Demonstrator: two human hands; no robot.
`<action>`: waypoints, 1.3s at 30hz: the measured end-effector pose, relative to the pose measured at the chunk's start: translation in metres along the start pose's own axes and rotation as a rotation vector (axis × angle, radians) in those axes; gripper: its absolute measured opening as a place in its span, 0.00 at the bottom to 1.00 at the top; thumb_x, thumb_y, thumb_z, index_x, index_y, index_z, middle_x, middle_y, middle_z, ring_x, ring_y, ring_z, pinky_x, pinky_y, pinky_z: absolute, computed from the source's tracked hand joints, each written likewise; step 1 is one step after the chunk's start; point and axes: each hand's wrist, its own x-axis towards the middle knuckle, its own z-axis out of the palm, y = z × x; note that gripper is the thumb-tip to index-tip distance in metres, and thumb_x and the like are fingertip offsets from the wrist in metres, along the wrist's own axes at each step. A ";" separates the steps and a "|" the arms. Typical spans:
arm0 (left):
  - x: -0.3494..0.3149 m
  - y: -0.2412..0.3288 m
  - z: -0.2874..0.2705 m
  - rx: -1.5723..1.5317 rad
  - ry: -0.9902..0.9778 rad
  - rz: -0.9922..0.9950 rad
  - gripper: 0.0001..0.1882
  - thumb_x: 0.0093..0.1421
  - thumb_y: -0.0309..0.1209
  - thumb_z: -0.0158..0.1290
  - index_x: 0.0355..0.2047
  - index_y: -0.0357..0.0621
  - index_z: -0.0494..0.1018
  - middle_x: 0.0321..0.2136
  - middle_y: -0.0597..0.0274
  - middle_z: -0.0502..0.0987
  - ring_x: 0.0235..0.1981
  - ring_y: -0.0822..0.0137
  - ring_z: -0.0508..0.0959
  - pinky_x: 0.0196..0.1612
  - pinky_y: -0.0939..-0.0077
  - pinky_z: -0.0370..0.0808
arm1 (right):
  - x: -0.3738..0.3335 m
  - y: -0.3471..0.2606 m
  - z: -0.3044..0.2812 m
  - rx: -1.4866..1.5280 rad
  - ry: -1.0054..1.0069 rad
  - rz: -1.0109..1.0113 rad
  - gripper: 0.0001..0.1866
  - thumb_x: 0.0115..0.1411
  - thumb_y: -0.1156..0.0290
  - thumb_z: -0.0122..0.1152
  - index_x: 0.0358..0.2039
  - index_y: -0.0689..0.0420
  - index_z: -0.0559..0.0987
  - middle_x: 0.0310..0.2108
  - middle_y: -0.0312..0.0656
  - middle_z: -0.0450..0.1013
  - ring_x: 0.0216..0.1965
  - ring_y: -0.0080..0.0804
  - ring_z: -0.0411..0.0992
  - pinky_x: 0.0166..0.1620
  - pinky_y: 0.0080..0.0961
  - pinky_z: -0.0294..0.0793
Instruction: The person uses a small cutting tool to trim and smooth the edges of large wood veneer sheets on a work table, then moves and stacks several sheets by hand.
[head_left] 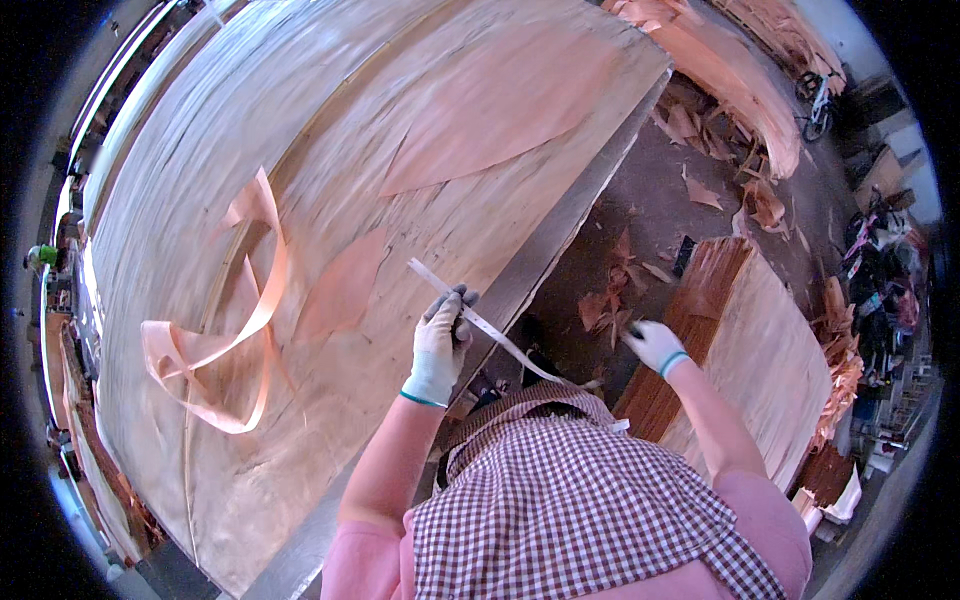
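My left hand [436, 345], in a white glove with dark fingertips, is closed on a narrow white tape strip [502, 342]. One end of the strip sticks up past my fingers; the other trails down toward my checked apron [560, 500]. Under this hand lies a broad, pale wood veneer sheet [490, 225], near its right edge. My right hand [656, 346], gloved the same way, is held out beside a stack of reddish-brown boards [690, 320]. Its dark fingertips are blurred, and I cannot see whether anything is in them.
A long curled veneer ribbon [275, 290] rests on the sheet at left, near flat pinkish veneer pieces [342, 285]. Torn scraps [605, 300] litter the dark floor. Larger peeled veneer [735, 85] is heaped at far right, with a bicycle [818, 105] behind.
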 end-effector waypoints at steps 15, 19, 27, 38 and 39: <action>-0.042 0.029 -0.075 -0.358 0.232 0.223 0.17 0.63 0.39 0.47 0.49 0.47 0.69 0.44 0.58 0.76 0.18 0.80 0.67 0.21 0.85 0.67 | 0.060 -0.278 -0.012 1.527 -0.857 -0.024 0.12 0.57 0.66 0.62 0.35 0.56 0.70 0.20 0.28 0.64 0.16 0.15 0.59 0.20 0.15 0.59; -0.042 0.030 -0.103 -0.557 0.117 0.255 0.20 0.63 0.43 0.43 0.51 0.48 0.67 0.40 0.60 0.75 0.20 0.73 0.70 0.24 0.78 0.71 | 0.068 -0.286 -0.001 1.538 -0.935 0.030 0.12 0.56 0.68 0.63 0.35 0.55 0.68 0.19 0.29 0.62 0.15 0.17 0.59 0.20 0.18 0.61; -0.054 0.046 -0.140 -0.282 0.385 0.593 0.12 0.61 0.22 0.47 0.46 0.37 0.69 0.35 0.56 0.76 0.32 0.63 0.79 0.35 0.70 0.81 | 0.085 -0.305 0.031 0.589 -0.107 -0.448 0.15 0.54 0.65 0.61 0.36 0.61 0.71 0.27 0.51 0.74 0.29 0.50 0.74 0.31 0.39 0.71; -0.007 0.140 -0.202 1.639 1.276 0.907 0.14 0.45 0.31 0.60 0.35 0.48 0.76 0.36 0.58 0.76 0.38 0.54 0.73 0.43 0.61 0.72 | 0.085 -0.406 0.064 1.321 -0.908 -0.005 0.06 0.59 0.73 0.55 0.34 0.61 0.73 0.21 0.41 0.73 0.12 0.19 0.60 0.14 0.18 0.56; -0.007 0.139 -0.207 1.604 1.278 0.937 0.14 0.45 0.31 0.59 0.35 0.49 0.76 0.36 0.59 0.76 0.39 0.55 0.74 0.43 0.62 0.72 | 0.085 -0.409 0.063 1.326 -0.906 0.022 0.06 0.59 0.73 0.55 0.34 0.61 0.73 0.21 0.41 0.73 0.12 0.19 0.60 0.14 0.18 0.56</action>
